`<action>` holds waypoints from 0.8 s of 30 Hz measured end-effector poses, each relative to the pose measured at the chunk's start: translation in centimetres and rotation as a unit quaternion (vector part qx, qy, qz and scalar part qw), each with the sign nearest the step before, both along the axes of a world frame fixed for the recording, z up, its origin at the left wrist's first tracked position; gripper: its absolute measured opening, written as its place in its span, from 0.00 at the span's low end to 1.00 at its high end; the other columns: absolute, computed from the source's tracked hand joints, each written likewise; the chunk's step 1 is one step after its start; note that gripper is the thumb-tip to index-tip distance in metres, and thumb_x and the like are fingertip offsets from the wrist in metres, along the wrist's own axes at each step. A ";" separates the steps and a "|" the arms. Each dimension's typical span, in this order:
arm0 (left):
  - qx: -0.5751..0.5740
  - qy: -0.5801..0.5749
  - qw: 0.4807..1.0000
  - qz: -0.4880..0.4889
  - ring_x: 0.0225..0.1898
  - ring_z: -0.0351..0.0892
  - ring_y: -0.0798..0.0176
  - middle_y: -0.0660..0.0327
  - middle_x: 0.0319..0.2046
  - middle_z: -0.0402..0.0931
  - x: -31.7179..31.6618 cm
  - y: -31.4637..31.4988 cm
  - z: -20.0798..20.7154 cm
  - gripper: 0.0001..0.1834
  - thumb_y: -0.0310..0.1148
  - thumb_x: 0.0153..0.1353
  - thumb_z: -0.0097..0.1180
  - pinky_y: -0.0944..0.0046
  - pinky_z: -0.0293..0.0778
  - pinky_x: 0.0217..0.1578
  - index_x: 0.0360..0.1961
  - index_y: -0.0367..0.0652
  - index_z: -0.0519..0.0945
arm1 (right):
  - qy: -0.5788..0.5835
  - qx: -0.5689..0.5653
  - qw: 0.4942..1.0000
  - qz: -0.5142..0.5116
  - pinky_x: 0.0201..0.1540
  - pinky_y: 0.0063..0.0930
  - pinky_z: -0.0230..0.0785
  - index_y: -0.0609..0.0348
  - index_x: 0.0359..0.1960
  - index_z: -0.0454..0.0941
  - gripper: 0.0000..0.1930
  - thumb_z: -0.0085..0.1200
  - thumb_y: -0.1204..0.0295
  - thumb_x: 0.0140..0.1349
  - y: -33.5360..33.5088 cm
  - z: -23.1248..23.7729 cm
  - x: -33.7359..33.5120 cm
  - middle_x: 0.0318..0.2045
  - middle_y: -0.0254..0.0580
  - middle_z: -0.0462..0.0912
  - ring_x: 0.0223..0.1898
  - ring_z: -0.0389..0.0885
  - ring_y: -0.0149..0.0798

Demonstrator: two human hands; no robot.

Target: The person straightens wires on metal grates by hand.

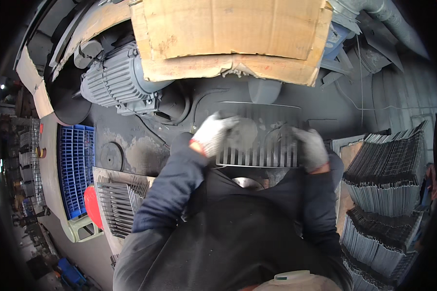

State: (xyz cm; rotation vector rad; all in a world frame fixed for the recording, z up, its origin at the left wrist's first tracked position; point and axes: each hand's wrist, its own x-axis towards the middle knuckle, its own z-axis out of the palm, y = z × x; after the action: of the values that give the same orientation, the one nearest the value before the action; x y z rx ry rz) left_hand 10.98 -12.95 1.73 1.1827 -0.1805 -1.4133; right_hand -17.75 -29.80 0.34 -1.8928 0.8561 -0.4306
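A flat metal grate (258, 157) with parallel bars and a thin outer frame is held in front of me, over my lap. My left hand (212, 136), in a pale work glove, is closed on its left side. On the opposite side, my right hand (311, 148), gloved the same way, grips the right edge, its fingers smeared by motion. The far part of the grate is blurred against the dark, dusty machine surface (145, 153) behind it.
Cardboard sheets (233, 34) hang above the work area. A grey ribbed motor (114, 77) sits at the far left. Stacked grates (386, 169) stand at my right; more grates (119, 203) lie at my left, near a blue plastic crate (76, 169) and a red round object (92, 206).
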 end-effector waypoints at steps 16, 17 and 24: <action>0.060 0.128 0.989 -0.047 0.31 0.80 0.60 0.61 0.33 0.81 4.0 0.3 -4.2 0.08 0.36 0.76 0.58 0.51 0.80 0.39 0.43 0.43 0.83 | 0.020 0.133 0.990 -0.044 0.42 0.33 0.80 0.59 0.49 0.89 0.11 0.54 0.73 0.74 -0.5 -0.4 2.6 0.39 0.43 0.90 0.38 0.87 0.42; 0.046 0.124 0.988 -0.074 0.32 0.80 0.60 0.60 0.34 0.81 2.3 -1.6 -4.4 0.09 0.36 0.76 0.58 0.52 0.80 0.38 0.43 0.42 0.83 | -0.041 0.239 0.965 -0.101 0.43 0.31 0.81 0.62 0.50 0.88 0.12 0.54 0.73 0.74 -0.6 3.2 1.8 0.41 0.43 0.90 0.39 0.87 0.39; -0.062 0.120 0.988 -0.079 0.31 0.82 0.59 0.58 0.31 0.82 -1.0 -3.1 -4.3 0.09 0.32 0.74 0.56 0.55 0.79 0.35 0.43 0.39 0.85 | -0.148 0.296 0.923 -0.196 0.48 0.29 0.82 0.69 0.50 0.87 0.14 0.54 0.71 0.76 -2.0 3.3 -0.6 0.46 0.46 0.90 0.41 0.88 0.36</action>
State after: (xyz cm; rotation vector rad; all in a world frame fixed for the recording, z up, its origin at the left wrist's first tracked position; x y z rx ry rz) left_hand 10.03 -16.01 -2.60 0.9042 -0.1935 -1.6453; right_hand -18.38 -31.76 3.63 -1.0680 1.0209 -0.6026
